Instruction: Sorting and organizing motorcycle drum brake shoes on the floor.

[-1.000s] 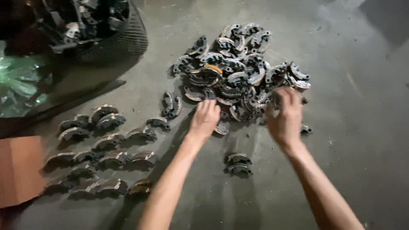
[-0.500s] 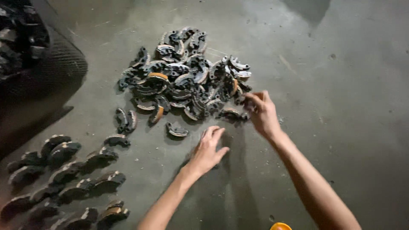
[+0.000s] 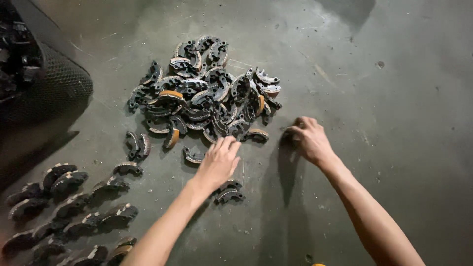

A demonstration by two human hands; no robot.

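Dozens of curved brake shoes lie in a loose heap [image 3: 207, 96] on the grey concrete floor [image 3: 394, 123], dark metal arcs tangled over one another, a few showing an orange-brown lining. Toward the floor's lower left edge, more shoes stand in paired rows [image 3: 69, 207], each pair nested face to face, an order that reads as sorting rather than chance. The left hand [image 3: 219, 162] hovers flat and palm down, fingers released and spread, with nothing in it; its fingertips point at the near rim of the heap, close to a single stray shoe [image 3: 193, 156] just beside it. Under the wrist, a small pair of shoes [image 3: 227, 192] rests on the floor, touching each other, set apart from both heap and rows. The right hand [image 3: 308, 140] is curled at the heap's right rim with fingers bent inward; whether it pinches a piece I cannot tell, since the knuckles hide the fingertips. A dark mesh basket [image 3: 59, 88] holding more metal parts sits at the upper left edge, well apart from both hands.
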